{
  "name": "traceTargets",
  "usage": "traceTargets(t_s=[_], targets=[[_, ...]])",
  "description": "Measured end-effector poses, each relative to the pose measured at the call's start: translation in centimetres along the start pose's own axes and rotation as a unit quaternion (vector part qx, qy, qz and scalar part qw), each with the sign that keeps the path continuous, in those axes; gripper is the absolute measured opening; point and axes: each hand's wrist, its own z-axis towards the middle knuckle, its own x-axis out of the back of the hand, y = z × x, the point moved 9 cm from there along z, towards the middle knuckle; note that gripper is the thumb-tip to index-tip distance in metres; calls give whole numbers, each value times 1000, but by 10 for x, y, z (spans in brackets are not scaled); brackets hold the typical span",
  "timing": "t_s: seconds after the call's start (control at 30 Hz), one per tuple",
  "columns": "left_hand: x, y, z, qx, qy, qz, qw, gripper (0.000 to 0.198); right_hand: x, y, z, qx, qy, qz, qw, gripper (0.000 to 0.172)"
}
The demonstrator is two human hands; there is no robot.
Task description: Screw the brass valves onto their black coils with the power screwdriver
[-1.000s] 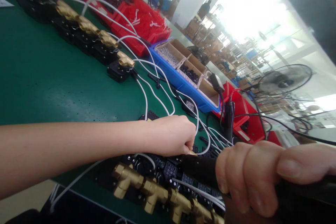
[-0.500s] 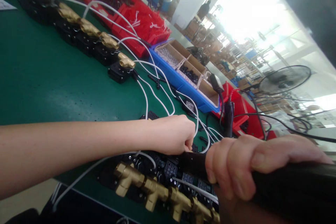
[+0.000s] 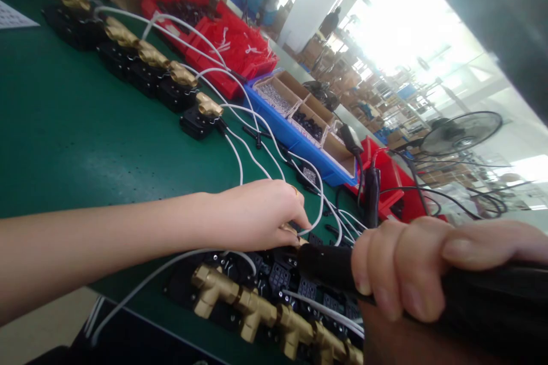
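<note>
My right hand (image 3: 406,268) wraps around a thick black electric screwdriver (image 3: 329,267), whose narrow end points left. Just in front of that end, my left hand (image 3: 265,214) is closed, thumb and forefinger on a brass fitting (image 3: 291,230). The hand covers most of this fitting, and the screwdriver's tip is hidden. Nearer to me lies a row of brass tee fittings (image 3: 257,308) on black housings (image 3: 280,276), with white cables (image 3: 321,311) running among them. A white cable (image 3: 319,217) loops close to my left fingertips.
More brass-topped black units (image 3: 197,122) line the green table (image 3: 85,125) at the left. Behind stand red bins (image 3: 231,82) and a blue tray (image 3: 299,140) of screws and small black parts. A corded black tool (image 3: 372,197) stands upright behind my right hand. A fan (image 3: 464,134) is farther back.
My left hand has turned and its thumb and forefinger now show at the brass fitting. The screwdriver and my right hand have shifted slightly right. The view has moved a little.
</note>
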Motion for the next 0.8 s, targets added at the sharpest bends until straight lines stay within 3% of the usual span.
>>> traceTargets(t_s=[0.2,0.3,0.43,0.8], targets=[[7,-5,-19,-15,29,-32,999,12,-2,4,3,22,-11,-25,999,15],[6,-8,-20,-26,38,-46,998,15,7,2,2,18,56,-35,998,16],[6,-9,-19,-31,38,-58,997,17,2,2,0,20,-11,-73,997,17],[5,-7,-12,-56,40,-53,996,12,3,2,0,39,-34,-25,998,13]])
